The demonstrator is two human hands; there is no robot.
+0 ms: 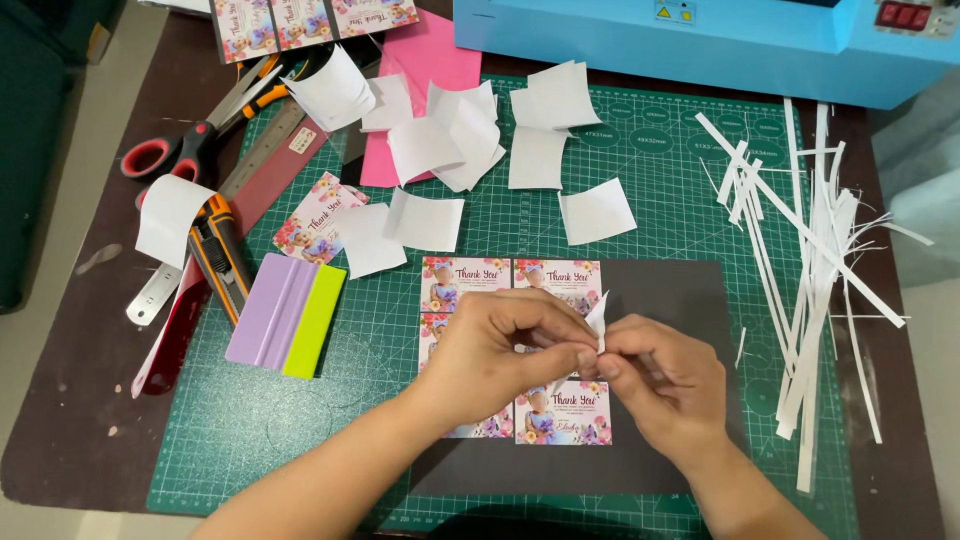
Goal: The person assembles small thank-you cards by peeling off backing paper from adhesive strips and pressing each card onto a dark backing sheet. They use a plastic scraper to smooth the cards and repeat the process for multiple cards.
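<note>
Both hands pinch 1 small white backing paper [598,318] between them, the left hand [505,345] and the right hand [665,378] with thumb and fingertips closed together on it, so each grip is clamped on the paper. That paper stands up from the fingertips, just above a group of floral printed cards [563,411] that lie flat on a black sheet [680,300].

Largest in view, a dark brown counter [70,400] carries everything. At its far edge sits a light blue machine [700,35]. A green cutting mat [400,340] with a white grid covers most of the counter's middle, and the black sheet lies on the mat toward the near edge. A pink paper sheet [440,60] lies at the mat's far side, partly under loose white paper squares [450,130] scattered across the far half of the mat. Thin white paper strips [820,250] are heaped near the mat's right edge. Toward the left edge of the mat rests a lilac and lime squeegee [285,315], with a yellow and black utility knife [220,255] just beside it. A metal ruler [250,170] and red-handled scissors [185,145] lie near the counter's far left corner. 1 more floral card [318,215] lies beside the ruler.
</note>
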